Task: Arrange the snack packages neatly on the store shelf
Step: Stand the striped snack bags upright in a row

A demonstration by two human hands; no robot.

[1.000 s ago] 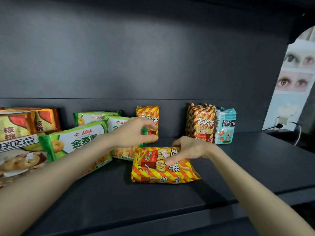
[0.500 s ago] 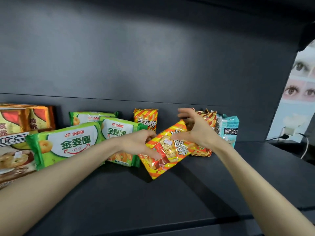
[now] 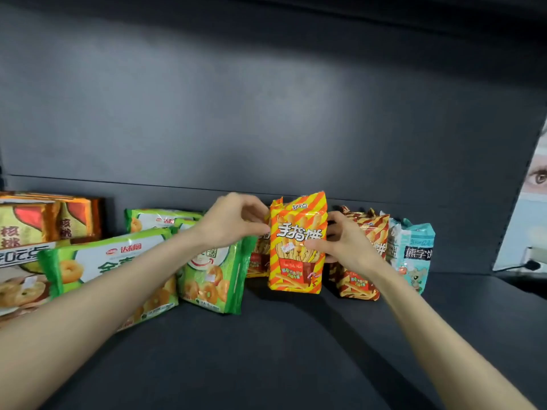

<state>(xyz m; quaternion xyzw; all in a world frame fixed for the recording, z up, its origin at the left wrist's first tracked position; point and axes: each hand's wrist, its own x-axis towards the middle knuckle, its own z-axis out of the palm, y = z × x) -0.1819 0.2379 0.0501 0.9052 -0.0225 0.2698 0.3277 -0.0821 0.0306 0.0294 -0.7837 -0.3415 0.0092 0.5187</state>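
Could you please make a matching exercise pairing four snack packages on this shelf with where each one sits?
Column one:
1. orange-and-yellow striped fry-stick packet
2. pale blue bear-biscuit bag
3. green ring-biscuit bag
4. orange walnut-cake pack

Column two:
A. far left, at the back
B. upright between both hands
C. rightmost in the row
D. under the left forearm

Pairs: 1-B, 2-C, 3-D, 4-A

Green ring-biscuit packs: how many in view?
3. Front pack under the left forearm; second pack right of it, beside the striped packs; third pack behind them at the back wall. More may be hidden behind.
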